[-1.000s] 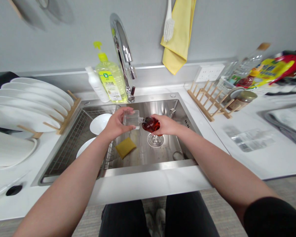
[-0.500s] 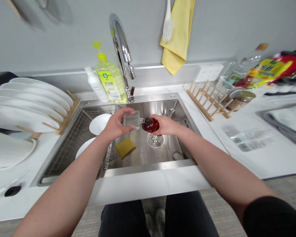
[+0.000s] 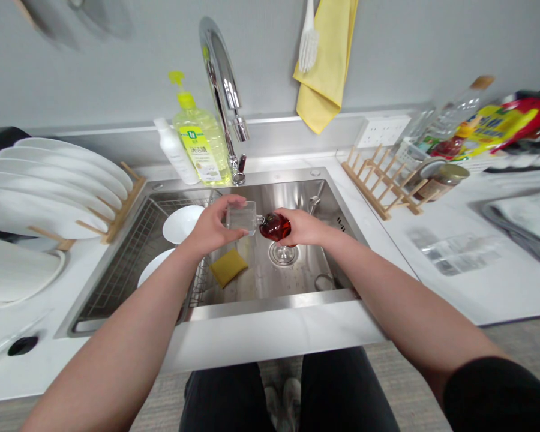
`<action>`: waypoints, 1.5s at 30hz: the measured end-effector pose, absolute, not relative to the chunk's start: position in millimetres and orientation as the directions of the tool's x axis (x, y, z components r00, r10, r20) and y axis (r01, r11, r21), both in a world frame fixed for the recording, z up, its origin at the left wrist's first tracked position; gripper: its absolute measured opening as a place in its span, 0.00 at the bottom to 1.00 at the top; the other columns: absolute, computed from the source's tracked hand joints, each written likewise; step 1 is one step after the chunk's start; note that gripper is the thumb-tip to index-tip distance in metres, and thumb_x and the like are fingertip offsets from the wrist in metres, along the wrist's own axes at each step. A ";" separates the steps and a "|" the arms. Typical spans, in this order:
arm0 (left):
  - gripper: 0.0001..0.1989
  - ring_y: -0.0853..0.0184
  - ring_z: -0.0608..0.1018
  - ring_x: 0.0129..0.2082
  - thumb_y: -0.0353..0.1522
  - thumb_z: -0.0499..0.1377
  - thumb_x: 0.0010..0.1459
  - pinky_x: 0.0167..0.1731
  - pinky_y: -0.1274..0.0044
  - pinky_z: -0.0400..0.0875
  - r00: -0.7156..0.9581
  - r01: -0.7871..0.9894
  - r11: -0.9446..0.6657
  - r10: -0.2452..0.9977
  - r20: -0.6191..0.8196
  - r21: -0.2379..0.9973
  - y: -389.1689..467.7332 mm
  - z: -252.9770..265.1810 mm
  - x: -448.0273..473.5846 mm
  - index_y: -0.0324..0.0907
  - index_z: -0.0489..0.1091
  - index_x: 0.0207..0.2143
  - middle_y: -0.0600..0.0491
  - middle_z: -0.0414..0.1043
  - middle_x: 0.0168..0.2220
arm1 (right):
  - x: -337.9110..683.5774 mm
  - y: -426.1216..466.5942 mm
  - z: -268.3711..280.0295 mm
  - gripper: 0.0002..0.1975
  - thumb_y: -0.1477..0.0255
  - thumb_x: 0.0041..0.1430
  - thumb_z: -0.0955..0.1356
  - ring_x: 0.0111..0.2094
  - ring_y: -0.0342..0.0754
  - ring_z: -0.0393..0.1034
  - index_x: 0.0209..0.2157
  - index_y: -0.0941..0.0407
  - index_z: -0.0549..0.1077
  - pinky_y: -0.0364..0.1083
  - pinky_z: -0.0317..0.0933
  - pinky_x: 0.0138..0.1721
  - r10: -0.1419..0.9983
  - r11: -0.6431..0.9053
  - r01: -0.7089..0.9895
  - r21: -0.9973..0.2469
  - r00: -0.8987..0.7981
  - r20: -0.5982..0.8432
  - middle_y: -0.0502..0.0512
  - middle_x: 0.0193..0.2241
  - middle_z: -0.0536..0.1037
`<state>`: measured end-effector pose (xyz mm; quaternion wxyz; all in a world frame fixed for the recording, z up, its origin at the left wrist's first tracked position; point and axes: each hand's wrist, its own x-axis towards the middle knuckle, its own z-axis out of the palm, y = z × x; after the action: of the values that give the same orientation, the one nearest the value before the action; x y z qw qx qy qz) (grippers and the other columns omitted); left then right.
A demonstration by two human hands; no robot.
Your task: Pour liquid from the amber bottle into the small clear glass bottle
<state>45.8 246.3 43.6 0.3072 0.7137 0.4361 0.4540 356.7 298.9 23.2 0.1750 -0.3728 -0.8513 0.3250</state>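
Observation:
Over the steel sink (image 3: 261, 300), my left hand (image 3: 213, 225) is closed around a clear square glass bottle (image 3: 242, 218), tilted on its side with its narrow neck pointing right. Close by, my right hand (image 3: 299, 228) grips a rounded bottle of dark red liquid (image 3: 275, 227), its mouth facing the clear bottle's neck. The two mouths are very near each other; whether they touch I cannot tell. Below them a yellow sponge (image 3: 228, 267) lies on the sink floor, left of the drain (image 3: 283, 254).
A wire basket (image 3: 117, 270) with white bowls (image 3: 182, 223) fills the sink's left side. Behind stand the faucet (image 3: 220, 78) and a dish soap bottle (image 3: 202, 144). White plates (image 3: 54, 180) stand in a rack at left; a wooden rack (image 3: 378, 183) is at right.
Both hands keep their grips and nearly the same position. The clear bottle has shifted very slightly to the right, and the camera view has moved a little.

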 end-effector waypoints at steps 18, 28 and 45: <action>0.42 0.44 0.83 0.63 0.38 0.82 0.47 0.69 0.51 0.73 0.225 0.381 -0.420 0.906 0.358 0.824 240.1 47.7 45.2 0.44 0.77 0.65 0.39 0.83 0.62 | 356.2 296.9 24.7 0.41 0.69 0.47 0.87 0.49 0.59 0.87 0.63 0.50 0.78 0.50 0.74 0.49 0.724 0.536 0.482 -0.693 -0.684 0.084 0.54 0.51 0.90; 0.42 0.44 0.84 0.62 0.40 0.83 0.47 0.68 0.52 0.75 0.223 0.413 -0.418 0.908 0.355 0.809 236.9 50.4 43.0 0.45 0.78 0.65 0.40 0.84 0.61 | 355.8 296.5 22.7 0.43 0.67 0.46 0.88 0.50 0.60 0.87 0.63 0.48 0.78 0.51 0.75 0.49 0.727 0.534 0.490 -0.689 -0.683 0.078 0.53 0.51 0.90; 0.43 0.43 0.84 0.62 0.39 0.84 0.46 0.68 0.50 0.76 0.219 0.436 -0.431 0.902 0.371 0.790 229.0 60.0 37.6 0.48 0.80 0.65 0.41 0.84 0.61 | 353.0 290.4 30.6 0.42 0.68 0.46 0.87 0.50 0.58 0.87 0.63 0.48 0.78 0.51 0.75 0.50 0.711 0.545 0.458 -0.703 -0.696 0.098 0.52 0.51 0.90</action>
<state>37.6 229.0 60.0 0.2742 0.7310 0.4577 0.4254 353.0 290.4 30.6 0.1896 -0.3406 -0.8581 0.3341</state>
